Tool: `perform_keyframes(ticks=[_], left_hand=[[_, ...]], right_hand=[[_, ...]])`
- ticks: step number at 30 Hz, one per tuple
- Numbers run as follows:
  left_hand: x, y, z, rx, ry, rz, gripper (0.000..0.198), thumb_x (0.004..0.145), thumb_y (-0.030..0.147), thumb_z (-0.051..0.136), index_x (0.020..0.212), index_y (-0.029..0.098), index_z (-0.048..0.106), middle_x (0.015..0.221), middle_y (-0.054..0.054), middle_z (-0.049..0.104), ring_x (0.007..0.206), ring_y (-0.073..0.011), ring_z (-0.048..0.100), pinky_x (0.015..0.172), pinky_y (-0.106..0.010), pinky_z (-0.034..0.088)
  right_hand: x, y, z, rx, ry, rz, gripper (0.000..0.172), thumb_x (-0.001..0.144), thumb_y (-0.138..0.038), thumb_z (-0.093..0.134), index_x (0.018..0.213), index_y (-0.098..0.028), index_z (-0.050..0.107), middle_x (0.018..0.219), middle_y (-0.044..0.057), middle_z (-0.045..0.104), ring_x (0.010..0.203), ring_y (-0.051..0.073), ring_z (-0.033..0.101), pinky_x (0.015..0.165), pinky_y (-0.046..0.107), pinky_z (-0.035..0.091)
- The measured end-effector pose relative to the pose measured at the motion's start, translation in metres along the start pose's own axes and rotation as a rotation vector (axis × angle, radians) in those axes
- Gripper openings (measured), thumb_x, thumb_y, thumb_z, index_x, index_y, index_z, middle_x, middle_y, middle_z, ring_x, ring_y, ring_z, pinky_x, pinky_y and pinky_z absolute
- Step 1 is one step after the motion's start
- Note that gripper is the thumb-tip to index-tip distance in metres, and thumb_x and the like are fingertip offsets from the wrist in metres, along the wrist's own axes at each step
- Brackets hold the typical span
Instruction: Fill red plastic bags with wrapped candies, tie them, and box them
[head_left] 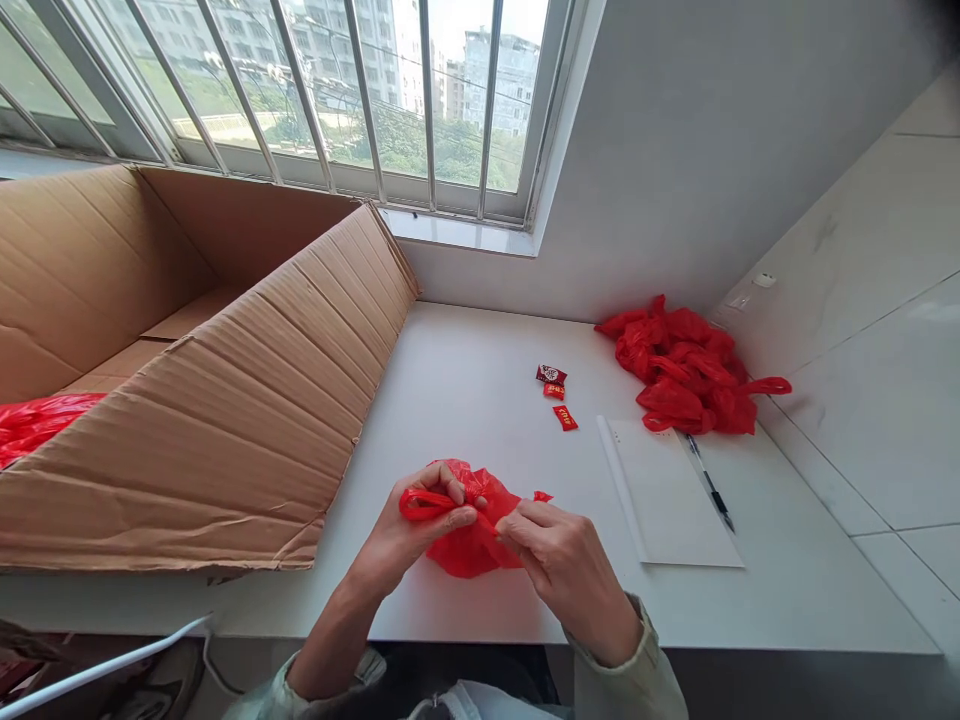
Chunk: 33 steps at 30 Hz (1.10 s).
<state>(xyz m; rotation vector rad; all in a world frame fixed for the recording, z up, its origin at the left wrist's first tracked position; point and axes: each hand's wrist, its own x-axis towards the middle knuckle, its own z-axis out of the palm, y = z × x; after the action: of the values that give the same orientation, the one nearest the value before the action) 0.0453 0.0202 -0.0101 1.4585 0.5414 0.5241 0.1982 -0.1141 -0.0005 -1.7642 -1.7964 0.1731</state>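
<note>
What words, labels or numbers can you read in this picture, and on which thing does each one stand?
None can be read for certain.
Dark sweet wrapper: pale print, too small to read.
Two red sweet wrappers: yellow marks, too blurred to read.
Sheet of paper: no print shows.
Red plastic bag held by the left hand and the right hand: no lettering shows.
Cardboard box: no label shows.

My left hand (420, 530) and right hand (559, 560) are covering much of the red bag (469, 550) (its contents are staying hidden). The cardboard box (187, 400) is running off the left edge. Print on the candy packets (555, 390) is reading too small to tell.
</note>
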Motion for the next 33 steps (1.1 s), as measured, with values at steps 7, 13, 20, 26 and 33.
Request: perform_keyframes(ticks=[7,13,20,26,33], left_hand=[[-0.005,0.009,0.003,0.304,-0.065,0.106,0.019,0.081,0.025,0.064,0.072,0.019,0.049,0.069,0.004,0.053,0.063,-0.0099,0.044,0.057,-0.021,0.035],[-0.011,0.005,0.015,0.576,0.039,0.259,0.017,0.086,0.019,0.055,0.072,0.02,0.046,0.065,0.006,0.053,0.057,-0.0081,0.043,0.055,-0.019,0.036],[-0.008,-0.017,0.028,0.75,0.21,0.654,0.013,0.092,0.01,0.043,0.086,0.02,0.05,0.082,-0.003,0.062,0.079,-0.0142,0.059,0.072,-0.025,0.049],[-0.003,-0.026,0.02,0.873,0.318,0.846,0.021,0.094,0.012,0.042,0.108,0.019,0.056,0.099,-0.008,0.067,0.095,-0.017,0.063,0.081,-0.028,0.053],[-0.007,-0.004,0.008,0.924,0.284,0.826,0.014,0.09,0.012,0.052,0.092,0.02,0.064,0.081,-0.004,0.067,0.083,-0.0169,0.059,0.071,-0.026,0.05]], right_hand=[[0.015,0.003,-0.01,0.435,0.09,0.092,0.02,0.093,-0.026,0.049,0.102,-0.026,0.066,0.099,0.003,0.066,0.085,0.014,0.062,0.073,0.025,0.047],[0.034,0.004,0.018,0.648,0.024,0.08,0.024,0.094,-0.023,0.044,0.107,-0.023,0.064,0.098,0.003,0.066,0.093,0.015,0.059,0.083,0.029,0.047],[0.029,0.001,0.033,0.79,0.127,0.32,0.027,0.093,-0.034,0.048,0.11,-0.022,0.064,0.102,0.004,0.067,0.09,0.016,0.062,0.079,0.028,0.049],[0.024,0.011,0.04,0.971,0.111,0.384,0.026,0.09,-0.036,0.053,0.101,-0.022,0.072,0.093,0.004,0.071,0.092,0.018,0.064,0.084,0.031,0.05],[0.026,0.01,0.025,0.874,0.057,0.301,0.012,0.081,-0.023,0.059,0.086,-0.019,0.07,0.079,0.001,0.068,0.068,0.012,0.059,0.062,0.023,0.049]])
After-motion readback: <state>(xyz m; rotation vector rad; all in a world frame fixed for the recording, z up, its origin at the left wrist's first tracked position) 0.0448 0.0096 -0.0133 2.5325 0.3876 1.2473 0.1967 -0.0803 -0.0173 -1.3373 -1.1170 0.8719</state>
